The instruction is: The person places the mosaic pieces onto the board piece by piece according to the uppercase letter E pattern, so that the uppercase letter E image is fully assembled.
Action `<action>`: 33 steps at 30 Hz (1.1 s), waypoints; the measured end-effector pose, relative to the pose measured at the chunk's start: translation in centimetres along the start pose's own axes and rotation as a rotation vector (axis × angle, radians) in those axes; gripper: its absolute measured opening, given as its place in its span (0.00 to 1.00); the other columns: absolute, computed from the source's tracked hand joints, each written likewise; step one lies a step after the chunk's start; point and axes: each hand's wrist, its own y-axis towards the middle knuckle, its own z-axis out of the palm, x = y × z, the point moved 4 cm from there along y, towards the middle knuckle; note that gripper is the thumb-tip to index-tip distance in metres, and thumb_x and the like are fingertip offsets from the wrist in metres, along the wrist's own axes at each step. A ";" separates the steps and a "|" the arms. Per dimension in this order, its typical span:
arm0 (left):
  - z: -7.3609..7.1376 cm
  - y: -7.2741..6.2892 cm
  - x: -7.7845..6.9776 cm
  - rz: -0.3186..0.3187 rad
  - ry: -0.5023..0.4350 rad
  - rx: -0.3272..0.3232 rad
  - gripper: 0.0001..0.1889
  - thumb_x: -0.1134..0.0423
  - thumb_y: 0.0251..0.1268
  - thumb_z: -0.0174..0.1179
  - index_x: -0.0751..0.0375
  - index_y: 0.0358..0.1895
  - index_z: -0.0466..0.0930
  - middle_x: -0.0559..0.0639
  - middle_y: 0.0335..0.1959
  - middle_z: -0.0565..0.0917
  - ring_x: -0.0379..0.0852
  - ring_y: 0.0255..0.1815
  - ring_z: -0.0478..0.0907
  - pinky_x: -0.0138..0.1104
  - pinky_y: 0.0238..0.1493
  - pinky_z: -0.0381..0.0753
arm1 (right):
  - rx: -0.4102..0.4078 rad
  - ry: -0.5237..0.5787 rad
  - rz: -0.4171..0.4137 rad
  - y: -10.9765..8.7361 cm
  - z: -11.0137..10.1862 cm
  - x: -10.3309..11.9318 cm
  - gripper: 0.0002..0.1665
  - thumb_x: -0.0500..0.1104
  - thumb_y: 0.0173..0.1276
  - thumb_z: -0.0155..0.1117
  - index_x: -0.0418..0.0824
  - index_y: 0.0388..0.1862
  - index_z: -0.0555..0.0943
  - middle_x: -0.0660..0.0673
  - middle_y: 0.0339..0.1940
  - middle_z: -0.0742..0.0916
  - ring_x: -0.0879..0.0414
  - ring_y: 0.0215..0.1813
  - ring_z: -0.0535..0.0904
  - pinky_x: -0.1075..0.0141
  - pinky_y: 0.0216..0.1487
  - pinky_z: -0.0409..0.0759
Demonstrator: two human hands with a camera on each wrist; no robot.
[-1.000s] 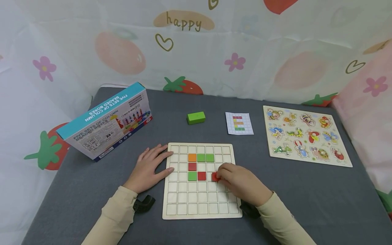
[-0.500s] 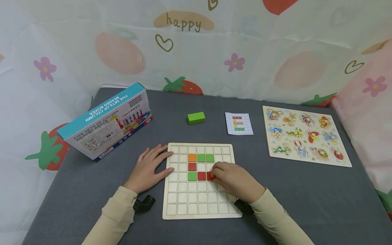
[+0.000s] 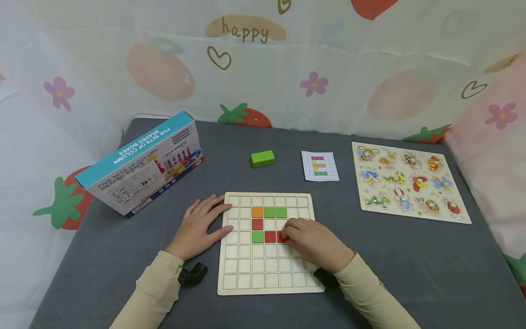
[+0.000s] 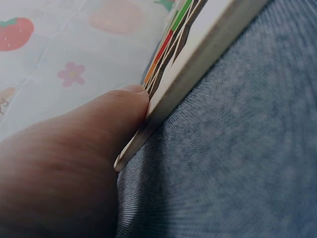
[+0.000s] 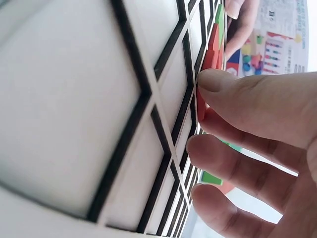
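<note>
My right hand (image 3: pixel 317 242) pinches a red square tile (image 3: pixel 281 236) over a cell of the white grid board (image 3: pixel 244 265). In the right wrist view, thumb and index finger hold that red tile (image 5: pixel 201 105) low at the grid, partly hidden by the thumb. Whether it lies fully flat cannot be told. My left hand (image 3: pixel 200 223) rests at the board's left edge with fingers spread; its thumb (image 4: pixel 121 111) touches the rim in the left wrist view. On the grid sit an orange tile (image 3: pixel 257 212), several green tiles (image 3: pixel 257 236) and further red tiles (image 3: pixel 270 236).
Beyond the board lie a green block (image 3: pixel 262 159) and a small card (image 3: pixel 320 166) printed with a coloured grid pattern. A blue-topped box (image 3: pixel 144 164) stands at the back left. An insect picture board (image 3: pixel 411 183) lies at the right on the grey tablecloth (image 3: pixel 394 260).
My right hand has moved slightly left with the red tile, bringing it beside the other red tile in the row. The left hand has stayed in place.
</note>
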 end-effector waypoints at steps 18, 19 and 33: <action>0.1 -0.1 0.2 0.002 0.004 -0.009 0.32 0.39 0.65 0.56 0.44 0.70 0.66 0.49 0.74 0.60 0.52 0.77 0.51 0.54 0.75 0.40 | 0.055 0.049 0.212 -4.5 -2.6 -2.4 0.15 0.42 0.60 0.71 0.45 0.46 0.82 0.52 0.46 0.81 0.62 0.42 0.78 0.66 0.42 0.82; 0.1 0.0 0.2 0.002 0.006 -0.009 0.32 0.39 0.65 0.56 0.44 0.70 0.66 0.49 0.74 0.60 0.52 0.77 0.51 0.54 0.75 0.40 | 0.066 0.050 0.241 -5.2 -2.8 -2.7 0.15 0.42 0.60 0.72 0.45 0.46 0.82 0.52 0.46 0.81 0.62 0.42 0.78 0.67 0.42 0.82; 0.1 0.0 0.1 -0.003 0.007 -0.003 0.32 0.39 0.65 0.56 0.44 0.70 0.66 0.49 0.74 0.60 0.53 0.77 0.51 0.55 0.75 0.41 | 0.229 0.104 0.504 -11.6 -2.8 -3.4 0.22 0.42 0.57 0.74 0.45 0.51 0.79 0.51 0.48 0.80 0.61 0.44 0.78 0.63 0.44 0.82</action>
